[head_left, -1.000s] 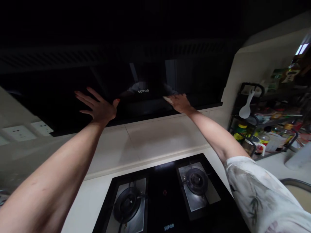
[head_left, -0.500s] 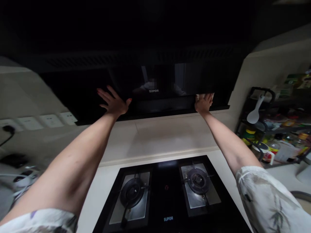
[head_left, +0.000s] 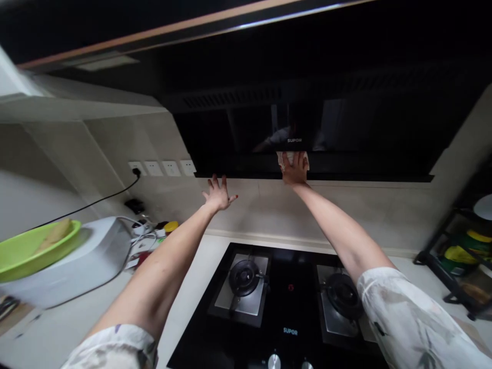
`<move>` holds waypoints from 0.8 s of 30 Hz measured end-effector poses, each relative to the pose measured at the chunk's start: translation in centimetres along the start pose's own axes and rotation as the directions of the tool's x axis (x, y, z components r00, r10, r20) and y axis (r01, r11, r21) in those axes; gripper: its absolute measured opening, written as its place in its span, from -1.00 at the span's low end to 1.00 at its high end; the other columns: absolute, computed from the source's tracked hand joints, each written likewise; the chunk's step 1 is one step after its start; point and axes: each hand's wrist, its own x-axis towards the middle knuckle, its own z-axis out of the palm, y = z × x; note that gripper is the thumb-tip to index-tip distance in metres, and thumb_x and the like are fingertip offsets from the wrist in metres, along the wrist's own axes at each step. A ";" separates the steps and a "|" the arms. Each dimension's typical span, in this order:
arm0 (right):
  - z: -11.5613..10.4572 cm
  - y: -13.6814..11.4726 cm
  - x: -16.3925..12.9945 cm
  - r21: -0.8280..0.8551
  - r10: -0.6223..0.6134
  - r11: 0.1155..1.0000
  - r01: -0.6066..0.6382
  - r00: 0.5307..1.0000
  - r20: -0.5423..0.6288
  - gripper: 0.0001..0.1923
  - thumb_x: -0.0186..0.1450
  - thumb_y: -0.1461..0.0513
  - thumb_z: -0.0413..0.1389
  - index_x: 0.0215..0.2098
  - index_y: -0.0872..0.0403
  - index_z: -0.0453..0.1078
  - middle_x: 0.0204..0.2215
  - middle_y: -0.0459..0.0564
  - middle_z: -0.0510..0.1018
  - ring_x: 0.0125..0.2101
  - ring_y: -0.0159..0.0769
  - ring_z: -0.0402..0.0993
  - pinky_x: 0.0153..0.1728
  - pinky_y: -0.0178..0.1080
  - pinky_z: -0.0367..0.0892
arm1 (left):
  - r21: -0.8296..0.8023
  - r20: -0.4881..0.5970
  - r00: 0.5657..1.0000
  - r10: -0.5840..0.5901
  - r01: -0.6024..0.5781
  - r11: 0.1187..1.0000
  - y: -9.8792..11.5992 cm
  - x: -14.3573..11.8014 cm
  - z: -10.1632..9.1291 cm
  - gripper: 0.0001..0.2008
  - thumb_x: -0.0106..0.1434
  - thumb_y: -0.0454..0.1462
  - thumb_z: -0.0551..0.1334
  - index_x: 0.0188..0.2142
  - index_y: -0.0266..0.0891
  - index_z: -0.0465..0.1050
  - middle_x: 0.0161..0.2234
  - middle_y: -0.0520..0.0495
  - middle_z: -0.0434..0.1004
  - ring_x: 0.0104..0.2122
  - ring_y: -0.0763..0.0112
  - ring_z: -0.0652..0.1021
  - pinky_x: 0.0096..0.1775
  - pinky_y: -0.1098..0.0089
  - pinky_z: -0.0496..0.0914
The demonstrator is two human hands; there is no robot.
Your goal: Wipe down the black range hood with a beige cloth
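A black glass range hood (head_left: 346,128) hangs over a black gas hob (head_left: 277,302) with two burners. My right hand (head_left: 295,171) presses a pale cloth (head_left: 292,157) flat against the hood's lower front, just under its white logo. My left hand (head_left: 219,193) is open with fingers spread, empty, resting on or close to the beige wall tile just below the hood's left lower edge.
Wall sockets (head_left: 161,168) with a black cable sit left of the hood. A white appliance (head_left: 77,261) carries a green bowl (head_left: 34,248) at the left. A dark rack (head_left: 457,256) with bottles stands at the right. Pale counter surrounds the hob.
The view has swung left and pulled back. My right hand slid the cloth left, from the hood's right end to under the logo. My left hand dropped off the glass onto the wall below.
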 end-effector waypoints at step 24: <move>3.3 -16.8 -2.4 -0.033 -0.474 0.864 0.503 0.833 0.287 -0.22 0.58 0.37 -0.04 0.67 -0.25 0.11 0.70 -0.11 -0.15 0.69 -0.10 -0.28 0.65 0.20 -0.19 | -0.028 -0.053 0.980 0.194 -0.196 0.980 -8.2 6.0 1.8 0.13 0.47 -0.20 0.37 0.67 -0.52 -0.39 0.65 -0.63 -0.52 0.64 -0.33 -0.23 0.51 -0.14 0.17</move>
